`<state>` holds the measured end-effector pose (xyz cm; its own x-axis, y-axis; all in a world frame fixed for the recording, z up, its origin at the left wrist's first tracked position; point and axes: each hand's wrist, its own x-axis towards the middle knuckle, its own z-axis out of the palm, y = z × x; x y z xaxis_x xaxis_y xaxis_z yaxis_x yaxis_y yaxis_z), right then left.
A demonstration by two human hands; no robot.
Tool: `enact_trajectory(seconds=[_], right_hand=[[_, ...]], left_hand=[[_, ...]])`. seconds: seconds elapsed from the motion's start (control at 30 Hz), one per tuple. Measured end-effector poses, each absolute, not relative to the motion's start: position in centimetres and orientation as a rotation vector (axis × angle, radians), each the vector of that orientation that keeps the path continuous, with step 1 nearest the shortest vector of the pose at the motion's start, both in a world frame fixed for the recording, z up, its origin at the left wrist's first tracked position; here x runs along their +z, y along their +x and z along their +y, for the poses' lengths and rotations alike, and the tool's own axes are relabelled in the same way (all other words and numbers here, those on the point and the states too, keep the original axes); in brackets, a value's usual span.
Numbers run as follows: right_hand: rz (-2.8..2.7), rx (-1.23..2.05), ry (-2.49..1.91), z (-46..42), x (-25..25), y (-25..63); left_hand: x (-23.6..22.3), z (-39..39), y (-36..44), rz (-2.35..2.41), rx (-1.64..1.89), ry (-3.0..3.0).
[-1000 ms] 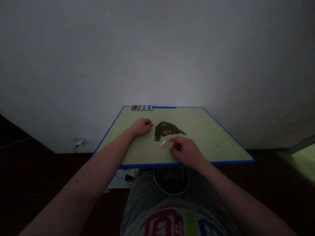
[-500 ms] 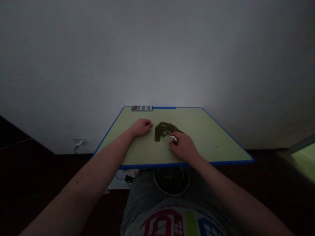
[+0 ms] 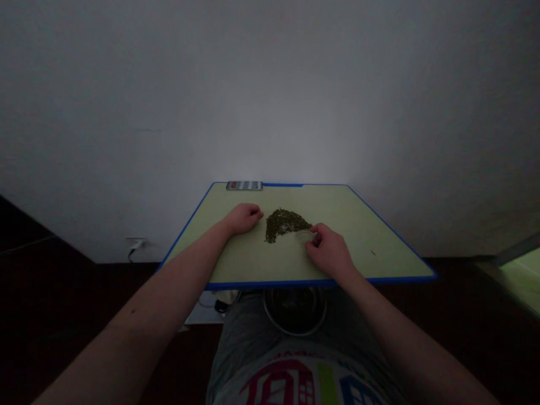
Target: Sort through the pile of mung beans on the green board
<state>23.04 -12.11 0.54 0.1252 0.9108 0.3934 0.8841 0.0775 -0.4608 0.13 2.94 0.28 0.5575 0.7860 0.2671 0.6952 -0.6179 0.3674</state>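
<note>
A loose heap of small dark green-brown pieces (image 3: 279, 220), too small to name, lies on the pale yellow tabletop (image 3: 253, 264) in a curved band. My right hand (image 3: 331, 250) pinches the right edge of a clear, shallow round lid or dish (image 3: 302, 236) between thumb and fingers. The clear piece is low over the table, at the heap's near right side. My left hand (image 3: 243, 218) rests on the table just left of the heap, its fingers curled in. Whether anything is inside those fingers is hidden.
A phone (image 3: 244, 185) lies at the table's back left edge. Blue trim (image 3: 392, 279) borders the tabletop. A metal bowl (image 3: 295, 332) sits below the front edge, on my lap. A small dark sliver (image 3: 373, 253) lies at the right. The wall (image 3: 278, 101) stands directly behind.
My right hand has moved a little to the right with the clear lid or dish, away from the middle of the heap. My left hand stays in place.
</note>
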Motion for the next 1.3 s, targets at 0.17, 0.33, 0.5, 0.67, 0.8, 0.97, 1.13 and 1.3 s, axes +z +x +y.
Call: enact_trajectory(seconds=[0.17,0.33,0.5,0.67,0.8,0.97,1.13,1.3], right_hand=[[-1.666,0.028,-1.852,-12.4,0.6,25.5],[-1.682,0.031,-1.848,-12.8,0.8,26.0],[-1.777,0.114,-1.746,-13.2,0.8,23.7],[-1.839,0.075,-1.680,-12.3,0.7,21.2],[-1.792,0.040,-1.708,-11.4,0.6,21.0],[-1.701,0.018,-1.792,-11.4,0.4,23.2],[-1.651,0.007,-1.850,-12.0,0.5,25.7],[-1.763,0.076,-1.771,-12.8,0.6,25.1]], left_hand=[[0.2,3.0,0.1,1.257,0.615,2.545],[0.3,3.0,0.2,1.263,0.611,2.547],[0.3,2.9,0.2,1.252,0.616,2.559],[0.2,3.0,0.2,1.240,0.622,2.568],[0.2,3.0,0.2,1.253,0.615,2.575],[0.1,3.1,0.1,1.229,0.622,2.573],[0.2,3.1,0.1,1.223,0.633,2.575],[0.2,3.0,0.1,1.250,0.617,2.573]])
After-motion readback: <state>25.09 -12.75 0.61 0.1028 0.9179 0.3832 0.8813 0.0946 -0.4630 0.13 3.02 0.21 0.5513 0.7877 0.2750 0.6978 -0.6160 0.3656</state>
